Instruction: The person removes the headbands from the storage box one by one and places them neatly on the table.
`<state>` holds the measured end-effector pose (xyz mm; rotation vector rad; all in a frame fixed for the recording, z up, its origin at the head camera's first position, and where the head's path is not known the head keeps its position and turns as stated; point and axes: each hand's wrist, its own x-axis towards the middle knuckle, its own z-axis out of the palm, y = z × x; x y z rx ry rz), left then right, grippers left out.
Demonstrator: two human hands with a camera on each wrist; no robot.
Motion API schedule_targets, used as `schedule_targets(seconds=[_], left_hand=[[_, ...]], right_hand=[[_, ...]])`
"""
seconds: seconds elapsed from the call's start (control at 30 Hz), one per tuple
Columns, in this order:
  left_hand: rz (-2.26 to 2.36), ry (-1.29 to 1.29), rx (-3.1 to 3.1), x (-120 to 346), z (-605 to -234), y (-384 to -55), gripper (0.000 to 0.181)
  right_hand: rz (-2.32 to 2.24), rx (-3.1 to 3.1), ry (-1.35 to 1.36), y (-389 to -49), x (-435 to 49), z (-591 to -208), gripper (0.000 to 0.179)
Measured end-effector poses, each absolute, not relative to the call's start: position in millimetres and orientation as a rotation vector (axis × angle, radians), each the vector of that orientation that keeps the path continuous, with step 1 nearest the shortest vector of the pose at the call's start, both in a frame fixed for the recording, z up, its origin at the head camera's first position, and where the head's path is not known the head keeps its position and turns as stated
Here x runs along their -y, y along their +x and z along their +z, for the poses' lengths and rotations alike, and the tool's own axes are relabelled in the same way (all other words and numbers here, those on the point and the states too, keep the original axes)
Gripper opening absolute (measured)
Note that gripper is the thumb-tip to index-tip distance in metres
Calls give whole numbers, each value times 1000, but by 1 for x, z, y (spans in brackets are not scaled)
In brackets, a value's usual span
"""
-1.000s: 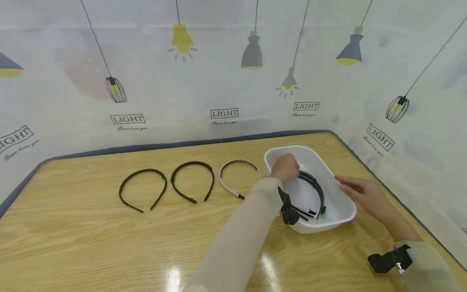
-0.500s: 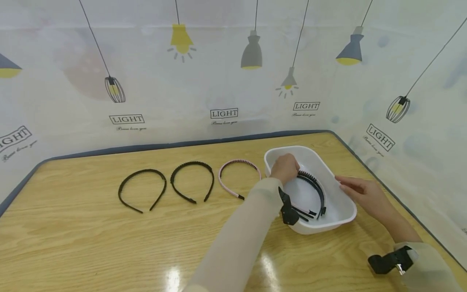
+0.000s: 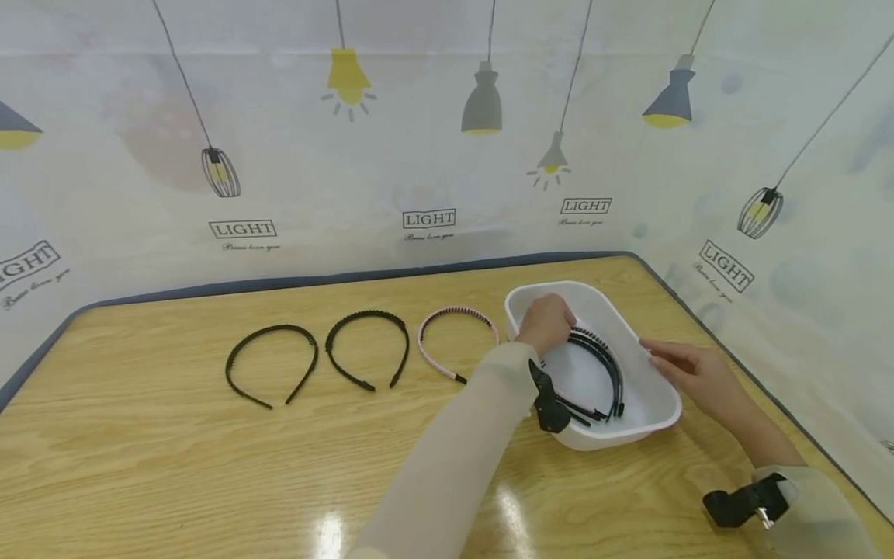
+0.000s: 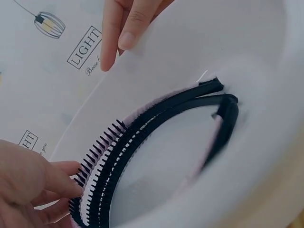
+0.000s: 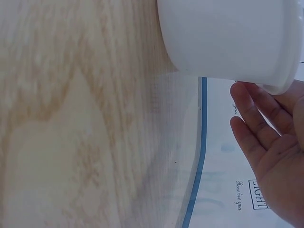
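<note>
**Headbands nested in the white bin**

The headbands [image 4: 171,102] lay bunched in the white bin [image 3: 648,388], toothed arches side by side. They looked light, springy and probably plastic, their teeth apt to snag; the arch seemed the surest place to pinch. There the left hand [image 3: 547,324] held on with fingertips, though how many bands it gripped could not be told. The right hand [image 3: 705,380] touched the rim, fingers extended. Alongside, a pink headband [image 3: 457,310] and two black headbands [image 3: 366,314] lay on the table [image 3: 174,466].
</note>
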<state>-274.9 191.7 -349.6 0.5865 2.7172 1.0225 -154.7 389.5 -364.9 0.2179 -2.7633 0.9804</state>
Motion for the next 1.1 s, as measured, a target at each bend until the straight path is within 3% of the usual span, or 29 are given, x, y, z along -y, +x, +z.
schedule_targets(seconds=[0.6,1.1], left_hand=[[1112,750,-2671,-188,-338,-274,33],[1198,750,-2622,-181,-336,-279,34]], right_hand=[[974,2747,231,-156,-393,-366,33],[969,2781,186,-155,-392,-367,36]])
